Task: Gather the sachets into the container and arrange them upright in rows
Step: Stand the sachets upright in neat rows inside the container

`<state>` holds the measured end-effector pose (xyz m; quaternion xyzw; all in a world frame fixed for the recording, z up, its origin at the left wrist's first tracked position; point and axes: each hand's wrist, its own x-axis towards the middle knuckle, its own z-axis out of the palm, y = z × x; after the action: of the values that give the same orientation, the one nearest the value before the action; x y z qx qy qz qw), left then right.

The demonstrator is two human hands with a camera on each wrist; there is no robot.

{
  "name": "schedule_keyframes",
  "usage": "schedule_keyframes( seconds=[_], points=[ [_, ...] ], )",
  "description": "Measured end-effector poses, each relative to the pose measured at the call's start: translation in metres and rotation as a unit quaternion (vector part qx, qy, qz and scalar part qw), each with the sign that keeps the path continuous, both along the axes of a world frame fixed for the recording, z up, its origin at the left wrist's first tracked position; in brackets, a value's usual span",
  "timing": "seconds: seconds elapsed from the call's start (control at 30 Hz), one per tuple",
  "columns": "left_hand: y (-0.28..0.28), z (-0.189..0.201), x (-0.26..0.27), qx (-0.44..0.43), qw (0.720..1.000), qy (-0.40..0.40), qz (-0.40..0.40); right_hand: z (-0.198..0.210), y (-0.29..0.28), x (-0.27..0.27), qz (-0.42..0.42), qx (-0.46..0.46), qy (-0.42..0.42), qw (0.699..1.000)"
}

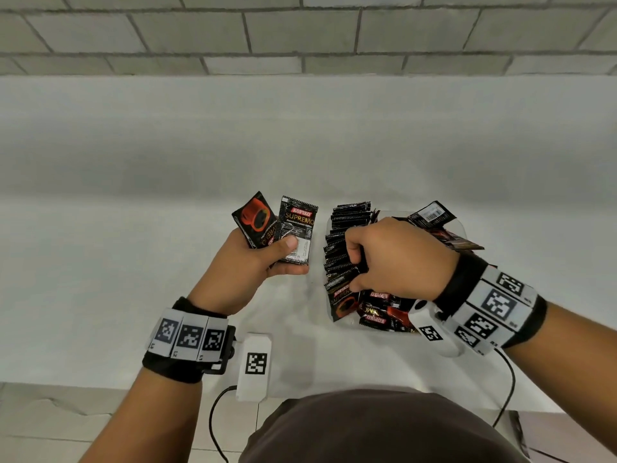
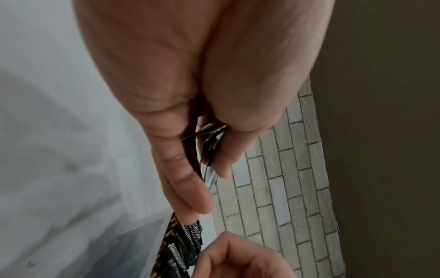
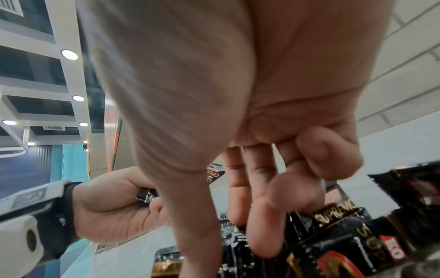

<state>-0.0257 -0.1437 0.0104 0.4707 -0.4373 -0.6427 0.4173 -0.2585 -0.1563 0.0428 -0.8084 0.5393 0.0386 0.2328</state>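
I am holding two black foil coffee sachets (image 1: pixel 278 228) fanned in my left hand (image 1: pixel 248 262), thumb pinching them against my fingers, just left of the clear plastic container (image 1: pixel 462 228). My right hand (image 1: pixel 397 259) is reaching down into the container, fingers (image 3: pixel 259 216) curling into the row of upright black sachets (image 1: pixel 344 242) along its left wall; whether that grip is actually grasping one or only pressing the row together, I cannot tell. By my reckoning the job is well under way but not finished: one row is standing neatly along that left wall, while more loose sachets (image 1: pixel 384 312) are lying flat and jumbled in the container's near and right parts, one sticking out over its far right corner, and the two in my left hand are still waiting to go in. The container is sitting on a bench covered in white cloth (image 1: pixel 300 145), with a pale grey brick wall (image 1: pixel 300 28) running behind the container.
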Motion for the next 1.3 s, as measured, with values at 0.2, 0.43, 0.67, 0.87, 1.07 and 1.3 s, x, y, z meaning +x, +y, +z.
schedule_keyframes(
  seconds=[0.2,0.43,0.67,0.87,1.07,1.3],
  points=[
    [-0.001,0.002,-0.002,-0.011,1.000,-0.001,-0.017,0.005,0.005,0.007,0.014,-0.035,0.001,0.999],
    [0.006,0.008,-0.001,-0.031,0.991,-0.034,-0.123,0.032,-0.010,-0.006,-0.102,-0.010,-0.243,0.965],
    [0.007,0.008,-0.012,0.017,0.989,0.064,-0.133,0.032,-0.013,-0.015,-0.108,-0.009,-0.326,0.939],
    [0.008,0.005,-0.004,0.051,0.985,0.113,-0.122,0.042,-0.007,-0.020,-0.092,0.018,-0.463,0.881],
    [0.007,0.008,-0.012,-0.005,0.988,0.101,-0.117,0.039,-0.004,-0.017,-0.072,0.036,-0.427,0.901],
    [-0.003,0.007,0.005,-0.016,0.992,-0.066,-0.111,0.031,-0.010,-0.023,-0.148,0.044,-0.325,0.933]
  ],
)
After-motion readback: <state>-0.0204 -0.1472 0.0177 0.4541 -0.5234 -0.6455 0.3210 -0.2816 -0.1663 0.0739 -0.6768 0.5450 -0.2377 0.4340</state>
